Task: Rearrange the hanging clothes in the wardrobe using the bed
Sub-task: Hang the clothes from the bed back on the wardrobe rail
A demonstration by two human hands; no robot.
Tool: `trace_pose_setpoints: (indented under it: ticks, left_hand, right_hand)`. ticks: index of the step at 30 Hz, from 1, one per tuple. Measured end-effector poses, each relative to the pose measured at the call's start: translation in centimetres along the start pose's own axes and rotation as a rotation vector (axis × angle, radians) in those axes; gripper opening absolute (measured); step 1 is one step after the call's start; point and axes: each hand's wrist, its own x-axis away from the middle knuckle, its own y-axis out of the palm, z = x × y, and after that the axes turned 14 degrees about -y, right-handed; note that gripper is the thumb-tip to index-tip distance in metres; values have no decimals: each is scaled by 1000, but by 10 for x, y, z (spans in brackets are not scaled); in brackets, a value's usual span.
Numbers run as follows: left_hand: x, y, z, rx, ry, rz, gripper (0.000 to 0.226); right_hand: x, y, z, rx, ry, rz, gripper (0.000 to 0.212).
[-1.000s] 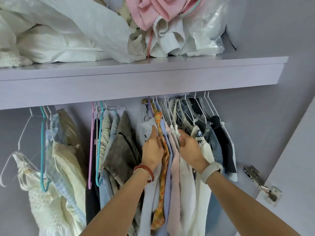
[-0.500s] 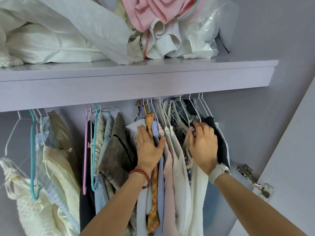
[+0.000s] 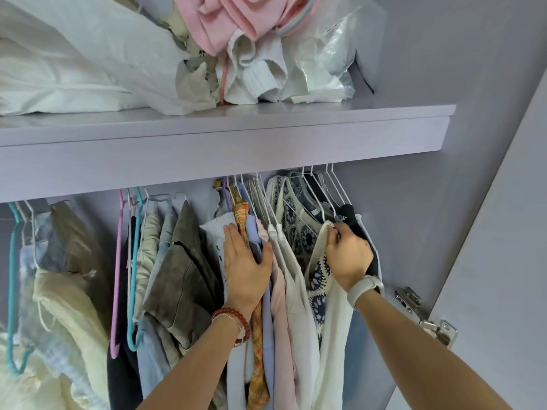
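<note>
Clothes hang on wire hangers (image 3: 322, 190) under the lilac shelf (image 3: 225, 143). My left hand (image 3: 247, 266) lies on a bunch with an orange plaid garment (image 3: 242, 213) and a lavender shirt (image 3: 252, 227), thumb hooked round their right side. My right hand (image 3: 347, 253) pinches the shoulder edge of a cream and navy patterned knit top (image 3: 318, 263) at the right end, next to a black garment (image 3: 349, 213). A pale pink garment (image 3: 279, 306) and a white one (image 3: 300, 315) hang between my hands.
To the left hang an olive jacket (image 3: 180, 267), a pink hanger (image 3: 117, 276), teal hangers (image 3: 134, 270) and cream garments (image 3: 71, 315). White bags (image 3: 88, 54) and pink cloth (image 3: 233, 19) crowd the shelf top. The wardrobe door (image 3: 497, 261) with a metal hinge (image 3: 426, 315) stands open at right.
My right hand moved from the middle garments to the right end and took the patterned knit top's shoulder. My left hand slid up on the plaid and lavender bunch.
</note>
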Motion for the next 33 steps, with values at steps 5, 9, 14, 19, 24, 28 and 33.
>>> trace_pose_setpoints:
  ticks: [5, 9, 14, 19, 24, 28, 33]
  left_hand:
    - [3, 5, -1, -25, -29, 36, 81]
    - [0, 9, 3, -106, -5, 64, 82]
    - [-3, 8, 2, -271, 68, 57, 75]
    - [-7, 2, -3, -345, 54, 25, 67]
    - [-10, 2, -4, -328, 74, 43, 61]
    - [-4, 9, 1, -302, 85, 73, 60]
    - [-7, 9, -2, -438, 44, 109, 52]
  right_hand:
    - [-2, -3, 9, -55, 52, 66, 31]
    - [-7, -1, 19, -23, 143, 111, 32]
    - [-15, -1, 31, -16, 221, 114, 33]
    - [-8, 5, 30, 67, 63, 82, 34]
    - [1, -2, 21, 189, -234, 51, 35]
    - [16, -13, 33, 304, -292, -155, 48]
    - [41, -33, 38, 285, -293, -176, 47]
